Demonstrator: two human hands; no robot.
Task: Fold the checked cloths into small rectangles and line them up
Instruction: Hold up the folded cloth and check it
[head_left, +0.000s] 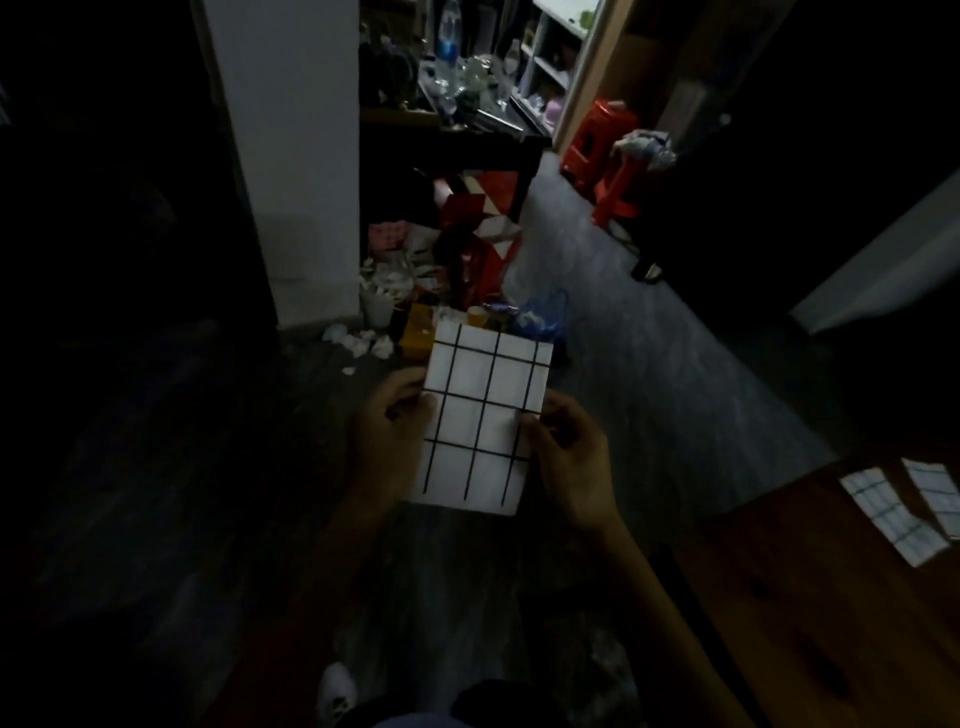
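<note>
A white cloth with black checks (480, 415), folded into a rectangle, is held up in the air over the floor. My left hand (387, 434) pinches its left edge with thumb on top. Its right edge is pinched by my right hand (569, 457). Two folded checked cloths lie side by side on the wooden table at the right: one (891, 514) nearer me, the other (937, 493) partly cut off by the frame edge.
The wooden table (810, 613) fills the lower right. A grey floor (649, 364) runs ahead. Litter, cups and red boxes (467, 249) crowd the base of a white wall. Red stools (605, 156) stand further back. The room is dim.
</note>
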